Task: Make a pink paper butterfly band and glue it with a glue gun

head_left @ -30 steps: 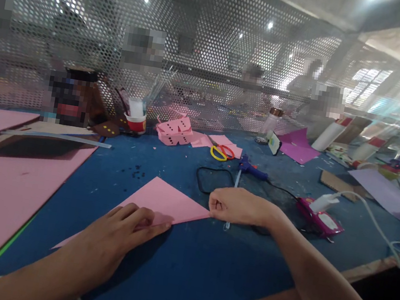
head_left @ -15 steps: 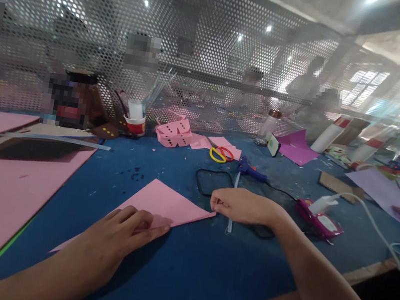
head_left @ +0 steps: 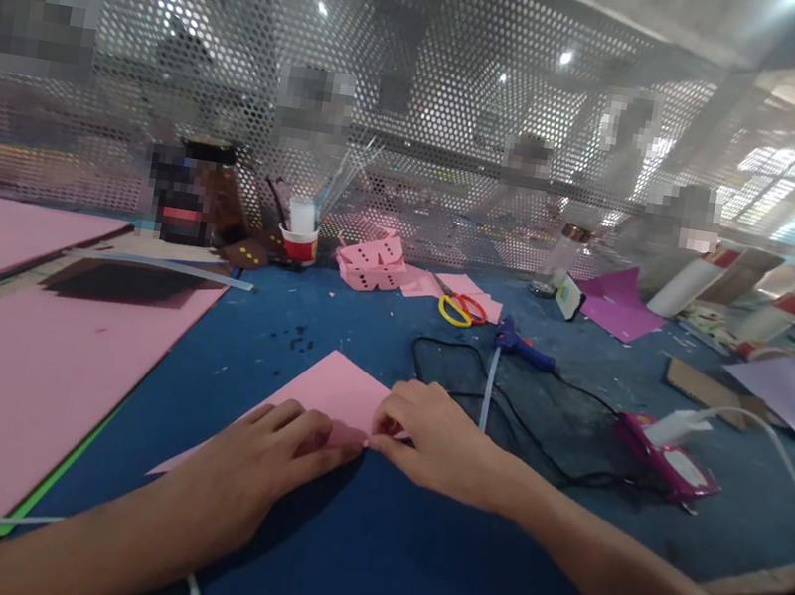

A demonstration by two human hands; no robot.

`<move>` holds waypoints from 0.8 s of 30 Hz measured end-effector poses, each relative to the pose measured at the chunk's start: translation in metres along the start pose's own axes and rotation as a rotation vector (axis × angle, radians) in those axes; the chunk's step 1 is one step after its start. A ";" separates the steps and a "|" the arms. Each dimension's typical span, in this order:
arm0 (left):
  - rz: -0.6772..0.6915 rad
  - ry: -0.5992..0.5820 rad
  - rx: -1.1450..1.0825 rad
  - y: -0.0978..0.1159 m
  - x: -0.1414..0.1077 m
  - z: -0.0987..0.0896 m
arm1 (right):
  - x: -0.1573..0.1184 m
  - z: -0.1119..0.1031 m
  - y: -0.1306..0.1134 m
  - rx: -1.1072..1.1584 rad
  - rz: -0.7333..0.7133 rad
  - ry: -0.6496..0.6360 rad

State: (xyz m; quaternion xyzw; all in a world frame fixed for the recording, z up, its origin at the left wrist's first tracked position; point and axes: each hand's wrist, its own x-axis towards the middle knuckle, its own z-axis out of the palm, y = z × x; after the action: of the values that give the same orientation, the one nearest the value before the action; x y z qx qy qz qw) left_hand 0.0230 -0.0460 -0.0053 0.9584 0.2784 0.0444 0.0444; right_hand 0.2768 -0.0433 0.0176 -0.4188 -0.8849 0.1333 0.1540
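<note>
A folded pink sheet [head_left: 330,385] lies on the blue table, its peak pointing away from me. My left hand [head_left: 283,445] rests on its near edge, fingers curled and thumb stretched along the fold. At that same edge my right hand [head_left: 421,432] pinches the paper between thumb and fingers, close to the left thumb tip. The right corner of the sheet is hidden by my right hand.
Behind are a pink cut-out [head_left: 373,262], scissors [head_left: 462,310] and a red-white cup [head_left: 298,244]. A blue glue gun [head_left: 526,346] with a black cable lies right, near a magenta power strip [head_left: 669,461]. Large pink sheets [head_left: 55,364] lie left.
My right hand has moved left along the paper's near edge, from its right corner to beside my left thumb. The view has shifted, so the table things appear farther right.
</note>
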 end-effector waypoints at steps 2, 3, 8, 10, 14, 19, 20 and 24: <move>0.000 -0.003 0.005 0.000 0.000 0.001 | 0.001 0.003 0.001 -0.005 0.013 0.008; -0.004 -0.003 0.010 0.000 0.000 0.001 | 0.001 0.004 0.001 -0.004 0.016 0.013; -0.020 0.003 0.039 -0.001 0.000 0.003 | 0.002 0.009 0.000 -0.001 0.040 0.038; -0.015 0.004 0.037 -0.001 0.000 0.003 | 0.003 0.010 0.000 0.000 0.056 0.049; -0.013 0.008 0.031 -0.001 0.000 0.003 | 0.003 0.011 -0.001 0.006 0.081 0.058; -0.011 0.019 0.024 -0.002 -0.002 0.006 | 0.003 0.010 -0.001 0.008 0.113 0.045; -0.012 0.022 0.024 -0.002 -0.002 0.006 | 0.003 0.010 -0.001 0.007 0.117 0.039; -0.010 0.028 0.011 -0.002 -0.001 0.005 | 0.002 0.009 0.003 0.004 0.135 0.028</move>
State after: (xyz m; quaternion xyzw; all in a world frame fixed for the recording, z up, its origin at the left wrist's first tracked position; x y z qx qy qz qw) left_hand 0.0215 -0.0457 -0.0102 0.9565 0.2840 0.0561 0.0355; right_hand 0.2745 -0.0404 0.0088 -0.4790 -0.8523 0.1392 0.1577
